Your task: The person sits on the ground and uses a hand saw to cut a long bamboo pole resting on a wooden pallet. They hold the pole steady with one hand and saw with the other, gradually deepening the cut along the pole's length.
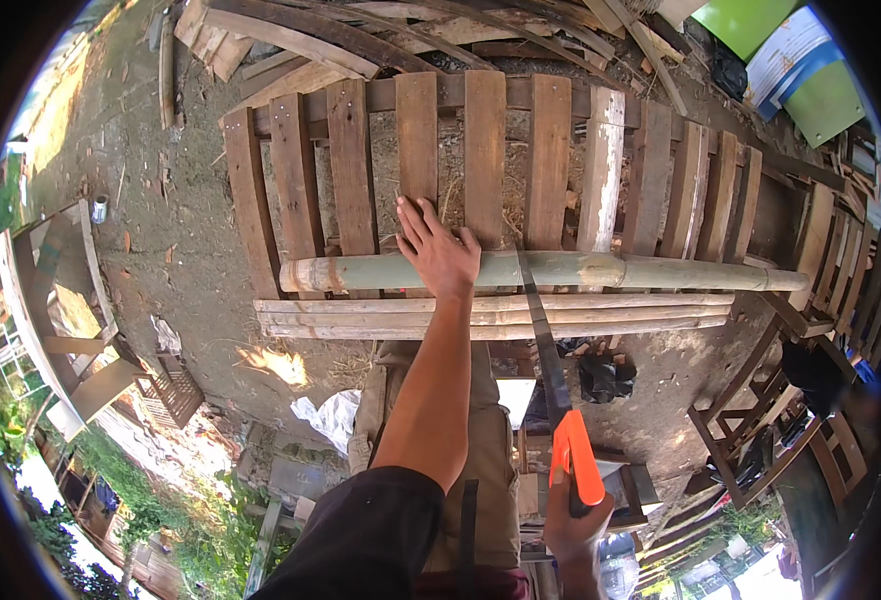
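Observation:
A thick green-grey bamboo pole (681,272) lies crosswise on a slatted wooden bench (484,150). My left hand (438,247) presses down on the pole, its fingers stretched out toward the slats. At the lower right, my right hand (575,520) is closed around the orange handle of a handsaw (543,335). The saw's blade slants up and away, and its far end meets the pole to the right of my left hand. How deep the teeth sit in the bamboo, I cannot tell.
Split bamboo strips (381,318) run along the bench's near edge. Loose boards (301,35) are heaped behind it. A green and white panel (806,75) leans at the far right. A wooden frame (746,450) stands right, and white plastic (331,418) lies near my legs.

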The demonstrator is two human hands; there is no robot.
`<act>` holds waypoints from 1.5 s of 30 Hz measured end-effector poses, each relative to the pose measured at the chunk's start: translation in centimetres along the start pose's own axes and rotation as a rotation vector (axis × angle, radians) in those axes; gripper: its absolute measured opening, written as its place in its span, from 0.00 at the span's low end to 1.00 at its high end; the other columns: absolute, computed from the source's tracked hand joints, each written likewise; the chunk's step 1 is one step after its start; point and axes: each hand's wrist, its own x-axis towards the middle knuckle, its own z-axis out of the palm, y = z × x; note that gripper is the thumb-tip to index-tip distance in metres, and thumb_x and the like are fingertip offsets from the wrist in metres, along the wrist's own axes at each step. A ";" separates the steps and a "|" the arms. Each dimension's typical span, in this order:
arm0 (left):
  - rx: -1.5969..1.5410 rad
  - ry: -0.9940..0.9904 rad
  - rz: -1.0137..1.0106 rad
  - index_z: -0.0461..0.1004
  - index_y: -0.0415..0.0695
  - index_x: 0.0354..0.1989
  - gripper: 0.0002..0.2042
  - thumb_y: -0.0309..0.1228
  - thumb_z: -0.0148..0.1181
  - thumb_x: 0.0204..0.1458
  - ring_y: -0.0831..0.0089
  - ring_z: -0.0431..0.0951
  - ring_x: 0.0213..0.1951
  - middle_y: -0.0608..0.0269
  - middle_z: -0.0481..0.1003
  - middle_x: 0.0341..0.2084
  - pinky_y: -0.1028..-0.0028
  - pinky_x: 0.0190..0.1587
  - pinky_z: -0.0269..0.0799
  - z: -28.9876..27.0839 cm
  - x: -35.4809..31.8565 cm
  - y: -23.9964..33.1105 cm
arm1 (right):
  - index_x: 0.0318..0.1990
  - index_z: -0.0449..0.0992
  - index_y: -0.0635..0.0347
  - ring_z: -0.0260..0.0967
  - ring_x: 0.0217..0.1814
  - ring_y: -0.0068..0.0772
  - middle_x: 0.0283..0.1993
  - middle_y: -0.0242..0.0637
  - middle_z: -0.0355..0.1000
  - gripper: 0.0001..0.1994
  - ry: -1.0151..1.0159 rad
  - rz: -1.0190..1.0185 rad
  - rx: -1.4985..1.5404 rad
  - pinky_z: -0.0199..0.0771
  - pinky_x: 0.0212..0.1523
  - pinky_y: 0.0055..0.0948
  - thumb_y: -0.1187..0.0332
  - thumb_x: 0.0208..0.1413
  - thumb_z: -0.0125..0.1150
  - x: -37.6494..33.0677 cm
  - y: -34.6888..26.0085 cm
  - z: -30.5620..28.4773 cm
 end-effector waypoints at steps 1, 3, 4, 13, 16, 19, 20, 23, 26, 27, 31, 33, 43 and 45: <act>-0.005 0.005 -0.015 0.52 0.37 0.72 0.39 0.39 0.58 0.51 0.55 0.42 0.77 0.46 0.41 0.76 0.48 0.73 0.45 0.0 0.4 0.2 | 0.38 0.78 0.72 0.74 0.27 0.33 0.28 0.42 0.77 0.11 0.026 -0.033 -0.026 0.72 0.30 0.35 0.70 0.55 0.66 1.5 0.1 0.7; -0.012 -0.023 0.008 0.52 0.37 0.72 0.39 0.39 0.58 0.51 0.54 0.42 0.77 0.46 0.41 0.76 0.48 0.73 0.45 -0.4 0.0 0.4 | 0.35 0.76 0.72 0.77 0.29 0.38 0.26 0.46 0.76 0.12 0.007 0.290 -0.145 0.72 0.32 0.39 0.68 0.57 0.64 8.8 0.6 4.7; -0.013 -0.019 0.036 0.53 0.37 0.72 0.39 0.38 0.58 0.51 0.54 0.42 0.76 0.46 0.42 0.76 0.48 0.73 0.45 -0.2 1.0 1.1 | 0.30 0.75 0.70 0.75 0.26 0.38 0.22 0.46 0.74 0.13 -0.059 0.408 -0.035 0.71 0.30 0.39 0.66 0.58 0.64 12.9 1.7 6.6; 0.017 -0.053 -0.015 0.52 0.38 0.72 0.41 0.42 0.60 0.50 0.55 0.41 0.77 0.47 0.41 0.76 0.48 0.73 0.44 -0.4 -0.5 0.0 | 0.30 0.78 0.67 0.72 0.22 0.29 0.20 0.40 0.73 0.09 -0.066 0.148 -0.180 0.71 0.28 0.34 0.69 0.55 0.66 1.4 -3.7 0.8; -0.006 -0.046 -0.037 0.52 0.39 0.73 0.41 0.41 0.58 0.49 0.54 0.42 0.77 0.47 0.41 0.76 0.48 0.73 0.43 -0.5 0.3 0.3 | 0.29 0.77 0.68 0.70 0.21 0.25 0.18 0.37 0.72 0.09 -0.054 0.164 -0.147 0.68 0.26 0.31 0.70 0.55 0.65 -1.5 -3.3 -2.0; -0.037 -0.003 -0.015 0.52 0.39 0.72 0.42 0.40 0.56 0.47 0.54 0.42 0.77 0.46 0.41 0.76 0.48 0.73 0.42 0.0 0.3 -0.1 | 0.30 0.78 0.68 0.69 0.20 0.24 0.18 0.36 0.71 0.11 -0.256 0.187 -0.160 0.68 0.25 0.31 0.67 0.58 0.65 3.2 -5.7 0.5; -0.031 -0.012 0.017 0.52 0.39 0.72 0.42 0.40 0.56 0.47 0.54 0.42 0.77 0.46 0.41 0.76 0.48 0.73 0.42 0.2 -0.1 -0.5 | 0.31 0.78 0.68 0.70 0.20 0.27 0.18 0.37 0.71 0.13 -0.503 0.391 -0.153 0.69 0.26 0.34 0.64 0.59 0.64 5.8 -8.8 1.9; -0.029 -0.073 0.072 0.52 0.37 0.72 0.42 0.41 0.57 0.49 0.54 0.42 0.77 0.46 0.40 0.76 0.48 0.73 0.42 -0.1 0.3 0.2 | 0.33 0.77 0.67 0.70 0.24 0.43 0.20 0.42 0.71 0.16 -0.396 0.120 -0.204 0.69 0.30 0.42 0.59 0.58 0.65 3.9 -9.6 7.9; -0.010 -0.046 0.009 0.52 0.37 0.72 0.41 0.42 0.58 0.50 0.55 0.41 0.77 0.46 0.40 0.76 0.48 0.73 0.42 -0.2 0.2 0.1 | 0.37 0.75 0.66 0.68 0.21 0.31 0.19 0.37 0.70 0.15 -0.279 0.184 -0.229 0.69 0.26 0.35 0.61 0.58 0.66 2.0 -8.5 4.0; 0.001 -0.043 -0.009 0.52 0.37 0.72 0.41 0.42 0.58 0.51 0.55 0.41 0.77 0.47 0.40 0.76 0.48 0.73 0.42 -0.2 0.2 0.0 | 0.41 0.76 0.66 0.71 0.23 0.37 0.21 0.41 0.71 0.15 -0.244 0.283 -0.185 0.73 0.28 0.38 0.61 0.59 0.65 2.1 -7.4 1.8; -0.018 -0.028 0.000 0.53 0.37 0.72 0.40 0.40 0.59 0.52 0.53 0.42 0.76 0.45 0.43 0.75 0.47 0.72 0.47 -0.5 0.4 -0.1 | 0.34 0.77 0.64 0.69 0.23 0.18 0.22 0.29 0.71 0.12 -0.139 0.585 0.229 0.68 0.26 0.25 0.63 0.61 0.65 3.6 -4.0 -2.4; -0.025 -0.022 0.003 0.53 0.38 0.72 0.40 0.40 0.59 0.51 0.54 0.43 0.76 0.45 0.43 0.75 0.47 0.72 0.47 -0.3 0.3 0.1 | 0.30 0.78 0.65 0.70 0.23 0.20 0.20 0.31 0.71 0.13 -0.086 0.490 0.030 0.69 0.27 0.29 0.63 0.61 0.63 3.7 -4.1 -1.3; -0.009 -0.087 0.005 0.51 0.39 0.73 0.40 0.41 0.55 0.51 0.55 0.40 0.77 0.47 0.39 0.76 0.49 0.74 0.41 -0.4 0.3 0.0 | 0.29 0.73 0.69 0.68 0.18 0.36 0.19 0.42 0.71 0.12 -0.209 0.086 -0.138 0.68 0.25 0.37 0.67 0.59 0.62 11.8 0.5 6.6; -0.046 -0.011 -0.009 0.52 0.38 0.72 0.40 0.39 0.58 0.50 0.53 0.41 0.76 0.46 0.42 0.76 0.48 0.73 0.43 -0.3 2.0 0.5 | 0.36 0.76 0.69 0.69 0.21 0.28 0.22 0.38 0.72 0.09 -0.220 0.297 0.057 0.70 0.27 0.34 0.70 0.58 0.64 7.8 0.5 2.1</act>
